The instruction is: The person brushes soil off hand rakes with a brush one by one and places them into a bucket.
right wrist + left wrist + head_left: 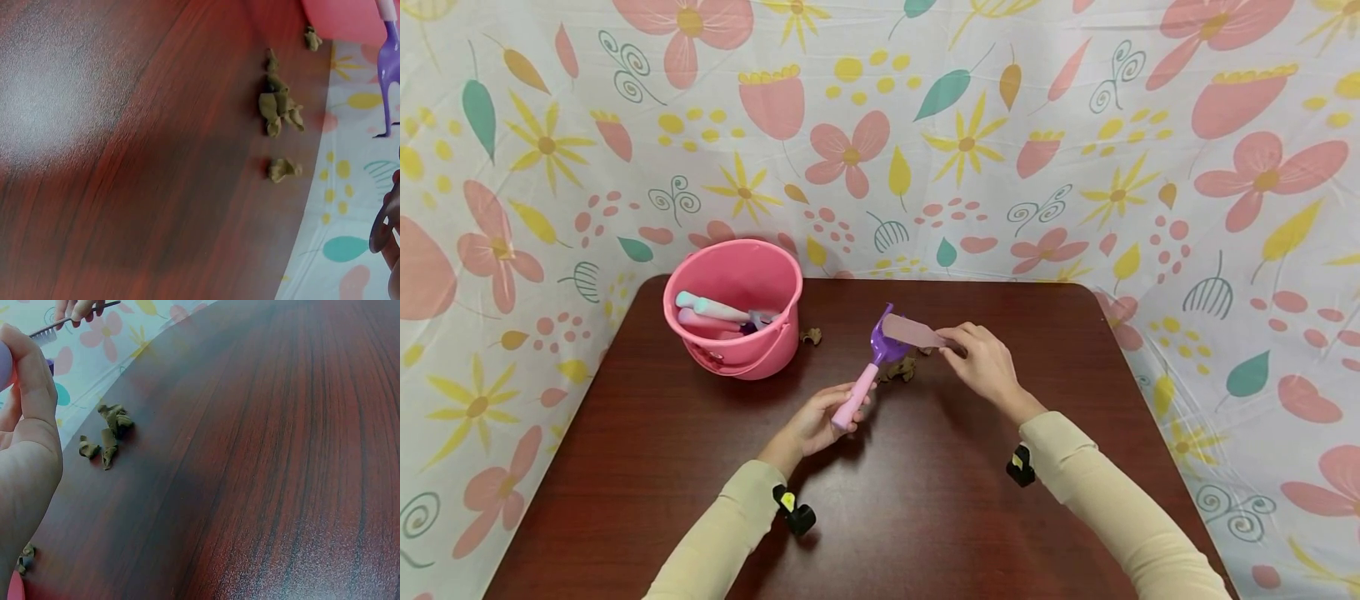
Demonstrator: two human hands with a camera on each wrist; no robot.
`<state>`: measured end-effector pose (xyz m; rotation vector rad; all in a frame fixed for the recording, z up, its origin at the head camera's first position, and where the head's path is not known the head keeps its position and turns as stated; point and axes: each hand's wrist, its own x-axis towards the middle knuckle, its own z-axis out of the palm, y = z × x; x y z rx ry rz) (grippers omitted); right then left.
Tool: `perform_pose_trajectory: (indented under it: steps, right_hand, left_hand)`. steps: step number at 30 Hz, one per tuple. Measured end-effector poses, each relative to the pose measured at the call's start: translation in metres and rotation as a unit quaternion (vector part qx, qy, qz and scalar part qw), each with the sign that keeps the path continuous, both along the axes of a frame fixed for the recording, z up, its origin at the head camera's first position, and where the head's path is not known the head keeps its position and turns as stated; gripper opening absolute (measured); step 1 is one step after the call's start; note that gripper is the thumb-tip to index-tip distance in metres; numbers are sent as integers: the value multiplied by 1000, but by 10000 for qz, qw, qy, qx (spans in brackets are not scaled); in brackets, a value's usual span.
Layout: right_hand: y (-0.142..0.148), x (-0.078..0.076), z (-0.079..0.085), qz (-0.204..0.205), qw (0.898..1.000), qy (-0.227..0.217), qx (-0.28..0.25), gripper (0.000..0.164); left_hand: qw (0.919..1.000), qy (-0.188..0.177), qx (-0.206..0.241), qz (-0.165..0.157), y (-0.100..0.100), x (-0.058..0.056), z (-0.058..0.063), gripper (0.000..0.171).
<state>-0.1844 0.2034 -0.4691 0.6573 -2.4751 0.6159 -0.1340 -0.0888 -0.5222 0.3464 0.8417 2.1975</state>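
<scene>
My left hand (pixel 816 421) grips the pink handle of a purple toy garden fork (pixel 867 379), its pronged head tilted up above the table. In my right hand (pixel 985 362) is a flat mauve brush (pixel 913 331), pinched at its handle. Its broad end lies across the fork's head in the head view; whether they touch I cannot tell. Pale bristles on the brush (pixel 47 335) show in the left wrist view. Several crumpled brown-green pieces (pixel 901 370) lie on the table beneath the tools, and more plainly as a cluster of pieces (pixel 278 106) in the right wrist view.
A pink bucket (pixel 760 354) stands at the back left, with light blue and pink tool handles (pixel 718 310) inside. Beside it lies another brown piece (pixel 811 336). The dark wooden table (pixel 925 517) ends at a floral cloth (pixel 850 208) behind.
</scene>
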Motion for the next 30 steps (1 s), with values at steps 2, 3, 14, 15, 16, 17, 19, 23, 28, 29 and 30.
perform_pose_trajectory:
  steps: [2, 3, 14, 15, 16, 17, 19, 23, 28, 29, 30]
  right_hand:
    - [3, -1, -1, -101, 9999, -27, 2, 25]
    - [5, -2, -2, -153, 9999, -44, -1, 25]
    - [18, -4, -4, -524, 9984, -178, -70, 25]
    - [19, -4, -5, -592, 9981, -187, -59, 25]
    - [21, -5, -5, -660, 9976, -181, -61, 26]
    - [22, -5, -6, -725, 9972, -170, -63, 26]
    - [25, -5, -7, -836, 9964, -141, -85, 27]
    - [29, -4, -7, -988, 9950, -96, -146, 27]
    - [34, -3, -8, -1111, 9937, -29, -129, 27]
    - [35, -4, -9, -1130, 9935, -9, -119, 27]
    - [36, -3, -9, -1150, 9933, -2, -114, 26]
  left_hand:
    - [10000, -25, 26, -24, -1, 0, 1, 36]
    - [10000, -25, 29, -33, -1, 0, 1, 36]
    - [9998, 6, -64, -175, -3, 2, 3, 44]
    - [9998, 22, -105, -173, -3, 2, 3, 45]
    - [9997, 42, -153, -159, -3, 2, 3, 45]
    - [9997, 75, -197, -140, -4, 2, 4, 45]
    - [9995, 138, -269, -113, -5, 1, 5, 45]
    - [9991, 220, -363, -43, -8, -1, 9, 44]
    - [9982, 219, -551, 64, -13, -4, 17, 40]
    - [9980, 241, -585, 82, -13, -5, 18, 38]
    - [9977, 266, -618, 93, -14, -6, 20, 37]
